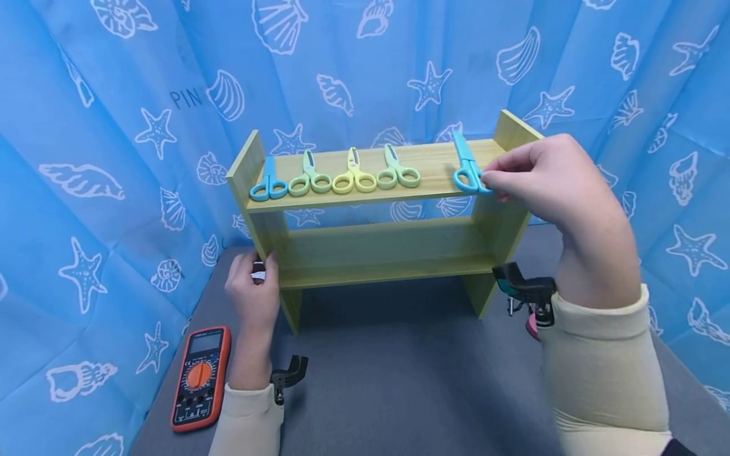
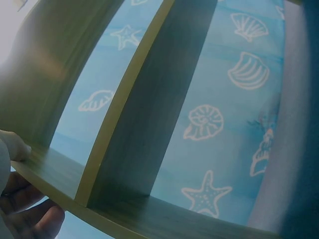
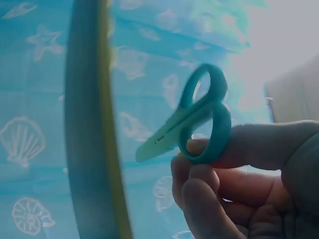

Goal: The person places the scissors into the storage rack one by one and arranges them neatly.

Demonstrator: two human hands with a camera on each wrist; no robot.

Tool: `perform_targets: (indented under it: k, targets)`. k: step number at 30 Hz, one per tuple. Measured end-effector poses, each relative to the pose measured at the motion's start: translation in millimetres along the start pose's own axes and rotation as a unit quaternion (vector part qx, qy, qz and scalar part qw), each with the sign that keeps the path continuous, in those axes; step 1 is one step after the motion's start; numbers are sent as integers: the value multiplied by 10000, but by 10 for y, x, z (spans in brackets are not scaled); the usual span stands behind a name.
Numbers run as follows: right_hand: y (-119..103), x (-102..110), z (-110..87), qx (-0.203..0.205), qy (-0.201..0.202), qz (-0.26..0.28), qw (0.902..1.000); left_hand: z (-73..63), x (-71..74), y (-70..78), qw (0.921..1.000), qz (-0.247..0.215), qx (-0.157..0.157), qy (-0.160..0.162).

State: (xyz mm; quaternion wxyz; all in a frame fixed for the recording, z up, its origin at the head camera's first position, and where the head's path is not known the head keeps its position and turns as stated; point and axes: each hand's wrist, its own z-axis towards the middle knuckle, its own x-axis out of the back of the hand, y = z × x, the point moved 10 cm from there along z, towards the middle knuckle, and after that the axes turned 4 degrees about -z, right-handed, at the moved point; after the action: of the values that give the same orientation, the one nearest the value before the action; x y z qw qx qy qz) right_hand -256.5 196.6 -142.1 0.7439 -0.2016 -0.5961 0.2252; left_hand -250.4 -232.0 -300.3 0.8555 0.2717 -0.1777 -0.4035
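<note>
My right hand (image 1: 547, 177) pinches one handle ring of a pair of blue scissors (image 1: 466, 163) over the right part of the top board of a light wooden shelf (image 1: 436, 166). In the right wrist view, these scissors (image 3: 172, 130) have a cover over the blades, and fingers go round the lower ring. Low on the shelf's left side panel, my left hand (image 1: 251, 294) grips the edge; in the left wrist view its thumb lies inside, the fingers outside. On the top board, left to right, lie blue scissors (image 1: 268, 182), green scissors (image 1: 309, 175), yellow scissors (image 1: 353, 174) and green scissors (image 1: 396, 169).
An orange and black multimeter (image 1: 201, 379) lies on the grey table (image 1: 376, 380), left of the shelf. A pink object (image 1: 533, 326), partly hidden by my right arm, is at the right. A blue curtain (image 1: 365, 69) with shell prints hangs behind.
</note>
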Motion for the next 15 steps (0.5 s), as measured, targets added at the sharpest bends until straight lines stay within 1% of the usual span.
perform_targets:
  k: [4,8,12,15]
  targets:
    - [-99,-49,262,73,-82,-367,9993,-9,-4,-7,10000,11,26,-10]
    - [-198,-111,471,192,-161,-623,9977,4,-19,-25,10000,62,48,-32]
    - [-278,-201,602,373,-287,-948,9944,12,-25,-44,10000,52,50,-36]
    - [-308,-266,622,510,-342,-1186,9910,-15,-11,-49,9999,89,46,-26]
